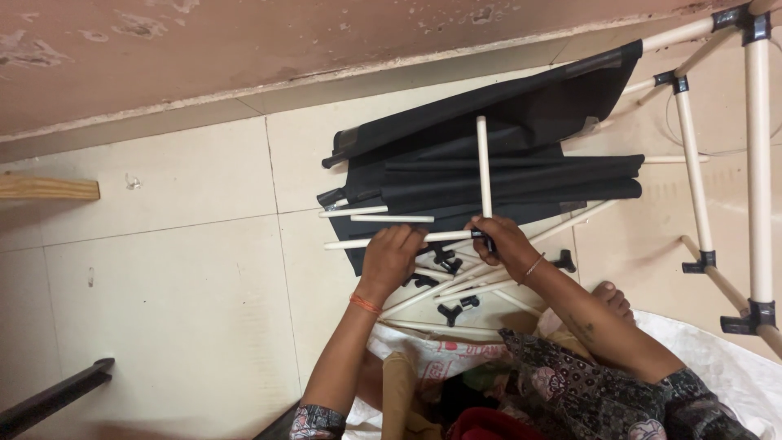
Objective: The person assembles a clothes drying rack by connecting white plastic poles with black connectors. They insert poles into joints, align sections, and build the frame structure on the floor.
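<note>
White rod [484, 167] gripped by right hand [501, 243], left hand [391, 257] grasping another; bare tiles left.

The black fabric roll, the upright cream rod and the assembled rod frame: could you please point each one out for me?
black fabric roll [521, 175]: head view, middle of the folded cloth.
upright cream rod [483, 163]: head view, mid-shaft, above the right hand [503, 243].
assembled rod frame [758, 171]: head view, vertical rod at the right edge.

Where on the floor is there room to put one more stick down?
The bare tiles left of the left hand, between the wooden plank and the dark bar, are free. So is the strip along the wall above the black fabric. Around both hands it is crowded: the right hand holds an upright white rod among loose rods and black connectors.
</note>
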